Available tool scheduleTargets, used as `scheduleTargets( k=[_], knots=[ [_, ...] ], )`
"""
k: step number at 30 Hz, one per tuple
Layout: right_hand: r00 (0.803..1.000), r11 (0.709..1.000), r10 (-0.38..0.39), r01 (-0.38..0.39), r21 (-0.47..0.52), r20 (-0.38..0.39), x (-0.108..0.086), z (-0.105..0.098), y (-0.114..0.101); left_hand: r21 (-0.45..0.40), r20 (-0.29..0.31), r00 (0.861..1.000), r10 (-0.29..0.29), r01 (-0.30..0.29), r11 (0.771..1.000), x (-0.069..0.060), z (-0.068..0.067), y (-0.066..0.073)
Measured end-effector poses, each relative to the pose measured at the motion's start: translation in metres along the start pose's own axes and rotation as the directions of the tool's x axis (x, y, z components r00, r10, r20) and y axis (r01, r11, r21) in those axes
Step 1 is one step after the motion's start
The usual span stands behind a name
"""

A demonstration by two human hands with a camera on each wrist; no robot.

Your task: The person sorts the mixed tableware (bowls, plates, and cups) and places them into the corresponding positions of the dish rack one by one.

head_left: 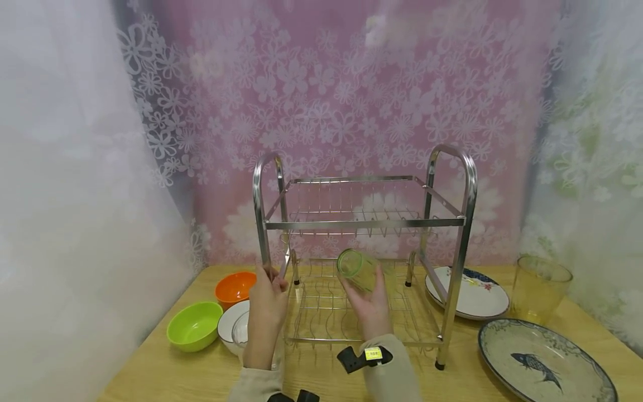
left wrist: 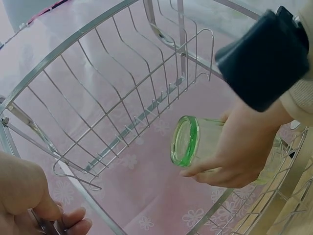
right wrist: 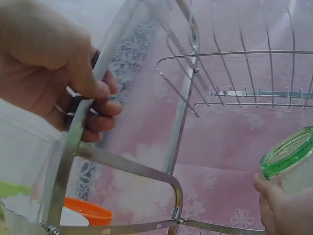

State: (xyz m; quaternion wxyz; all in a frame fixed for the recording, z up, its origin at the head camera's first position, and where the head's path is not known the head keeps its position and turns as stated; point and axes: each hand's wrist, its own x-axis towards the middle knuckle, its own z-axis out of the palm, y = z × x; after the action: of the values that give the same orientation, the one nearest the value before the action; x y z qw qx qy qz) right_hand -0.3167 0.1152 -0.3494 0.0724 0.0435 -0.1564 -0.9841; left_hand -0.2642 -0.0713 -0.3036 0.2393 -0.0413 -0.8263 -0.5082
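My left hand (head_left: pixel 268 301) grips the left front post of the two-tier metal dish rack (head_left: pixel 361 224), its fingers curled round the bar (right wrist: pixel 73 122). In my right hand (head_left: pixel 370 307) is a clear green-tinted glass (head_left: pixel 365 271), tilted, with its green-rimmed end (left wrist: pixel 185 141) facing up and left. The glass is held between the rack's upper and lower tiers, thumb on one side and fingers on the other. From these frames I cannot tell whether it touches the lower wire tier (head_left: pixel 326 304).
Left of the rack are an orange bowl (head_left: pixel 235 287), a green bowl (head_left: pixel 195 326), a white bowl (head_left: pixel 228 324) and clear glassware partly behind my left arm. To the right lie a floral plate (head_left: pixel 472 296), a fish plate (head_left: pixel 522 365) and a yellow glass (head_left: pixel 540 290).
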Motion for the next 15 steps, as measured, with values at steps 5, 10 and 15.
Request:
scheduleTargets(
  k=[5, 10, 15],
  knots=[
    [0.999, 0.995, -0.022, 0.019, 0.102, 0.024, 0.005, -0.004, -0.001, 0.004, -0.001, 1.000, -0.014, 0.014, 1.000, -0.004, -0.002, -0.005],
    [0.999, 0.966, 0.000, -0.014, 0.259, 0.053, 0.012, -0.002, -0.003, 0.005, 0.004, 1.000, -0.021, 0.021, 1.000, -0.006, -0.004, -0.007],
    [0.998, 0.949, -0.005, -0.012, 0.314, 0.055, 0.020, 0.001, -0.004, 0.009, -0.001, 1.000, -0.002, 0.002, 1.000, -0.006, -0.006, -0.008]
  ],
)
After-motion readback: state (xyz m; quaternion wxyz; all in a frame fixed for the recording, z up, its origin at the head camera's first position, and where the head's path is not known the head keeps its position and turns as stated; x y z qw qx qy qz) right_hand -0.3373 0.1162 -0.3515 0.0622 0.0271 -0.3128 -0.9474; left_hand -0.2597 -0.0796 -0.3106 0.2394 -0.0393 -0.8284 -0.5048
